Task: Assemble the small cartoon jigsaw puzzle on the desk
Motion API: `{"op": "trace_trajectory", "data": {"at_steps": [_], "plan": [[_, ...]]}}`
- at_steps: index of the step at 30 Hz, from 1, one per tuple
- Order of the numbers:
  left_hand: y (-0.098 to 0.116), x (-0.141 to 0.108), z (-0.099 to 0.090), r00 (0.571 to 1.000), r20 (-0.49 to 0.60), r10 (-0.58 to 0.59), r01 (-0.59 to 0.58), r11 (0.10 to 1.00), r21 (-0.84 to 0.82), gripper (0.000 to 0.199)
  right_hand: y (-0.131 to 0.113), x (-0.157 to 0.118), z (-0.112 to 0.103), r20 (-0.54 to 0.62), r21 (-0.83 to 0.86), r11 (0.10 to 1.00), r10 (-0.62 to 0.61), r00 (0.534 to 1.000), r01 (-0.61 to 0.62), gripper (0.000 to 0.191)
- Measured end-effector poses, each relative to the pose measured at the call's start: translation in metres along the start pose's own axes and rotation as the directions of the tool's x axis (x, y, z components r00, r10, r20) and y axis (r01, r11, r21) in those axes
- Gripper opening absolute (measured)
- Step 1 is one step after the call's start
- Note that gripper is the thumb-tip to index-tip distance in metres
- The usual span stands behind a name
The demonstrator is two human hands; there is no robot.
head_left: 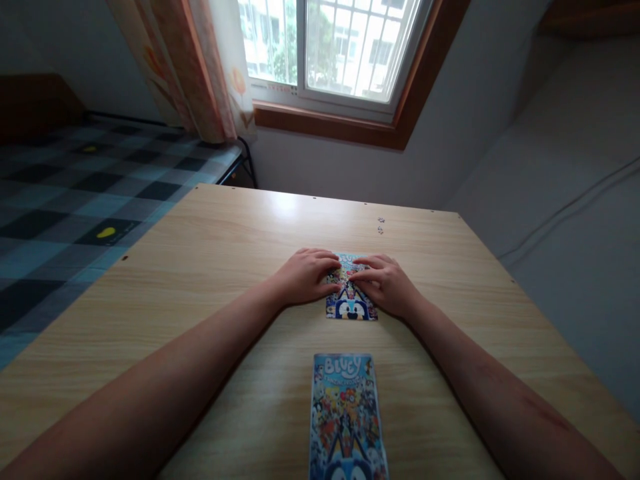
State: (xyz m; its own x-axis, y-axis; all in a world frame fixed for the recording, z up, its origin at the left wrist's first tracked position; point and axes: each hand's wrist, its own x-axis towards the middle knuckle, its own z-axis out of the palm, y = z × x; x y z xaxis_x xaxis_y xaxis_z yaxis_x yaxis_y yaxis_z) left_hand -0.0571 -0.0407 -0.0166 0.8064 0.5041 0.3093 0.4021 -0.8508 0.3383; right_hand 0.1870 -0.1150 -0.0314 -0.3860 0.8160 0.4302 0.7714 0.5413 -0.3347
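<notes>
A jigsaw puzzle (pixel 351 311) with a blue cartoon dog lies on the wooden table, partly covered by my fingers. My left hand (pixel 310 277) rests along its left side, fingers and thumb stretched apart with the tips on the edge. From the right, my right hand (pixel 383 283) reaches over the puzzle. Its thumb and index fingertips come together near the middle of the picture; anything between them is too small to make out. Closer to me lies a box (pixel 345 413) marked "BLUEY" with matching artwork, its lower end cut off by the frame.
Two small loose puzzle pieces, a farther piece (pixel 381 219) and a nearer piece (pixel 381 231), lie beyond my right hand on the table (pixel 240 227). A bed (pixel 150 160) with checked cover stands left. Behind are a curtain (pixel 200 67) and a barred window (pixel 345 53).
</notes>
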Motion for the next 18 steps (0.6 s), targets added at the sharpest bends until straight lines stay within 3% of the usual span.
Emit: {"op": "trace_trajectory", "data": {"at_steps": [2, 5, 7, 9, 13, 18], "plan": [[0.000, 0.000, 0.000, 1.000, 0.003, -0.005, 0.005, 1.000, 0.002, 0.036, 0.000, -0.001, -0.002, -0.026, -0.017, 1.000, -0.002, 1.000, 0.002, 0.018], [0.001, 0.000, -0.001, 1.000, 0.012, -0.008, 0.008, 1.000, 0.013, 0.039, 0.008, -0.004, -0.005, -0.202, -0.050, 0.998, 0.038, 0.979, -0.049, 0.025], [0.001, 0.000, -0.002, 1.000, 0.020, -0.009, 0.008, 1.000, 0.023, 0.040, 0.019, -0.005, -0.006, -0.334, -0.081, 0.980, 0.143, 0.932, -0.180, 0.031], [0.000, 0.000, -0.002, 1.000, 0.022, -0.009, 0.009, 1.000, 0.023, 0.040, 0.032, -0.005, -0.005, -0.389, -0.100, 0.926, 0.300, 0.871, -0.363, 0.037], [0.001, -0.002, -0.002, 1.000, 0.021, 0.002, -0.003, 1.000, 0.027, 0.038, 0.044, -0.003, 0.001, -0.286, -0.184, 0.744, 0.585, 0.759, -0.643, 0.058], [0.007, -0.004, -0.001, 0.993, 0.115, 0.024, -0.034, 0.995, 0.091, 0.044, 0.035, 0.006, 0.007, -0.052, -0.343, 0.620, 0.737, 0.674, -0.705, 0.062]]}}
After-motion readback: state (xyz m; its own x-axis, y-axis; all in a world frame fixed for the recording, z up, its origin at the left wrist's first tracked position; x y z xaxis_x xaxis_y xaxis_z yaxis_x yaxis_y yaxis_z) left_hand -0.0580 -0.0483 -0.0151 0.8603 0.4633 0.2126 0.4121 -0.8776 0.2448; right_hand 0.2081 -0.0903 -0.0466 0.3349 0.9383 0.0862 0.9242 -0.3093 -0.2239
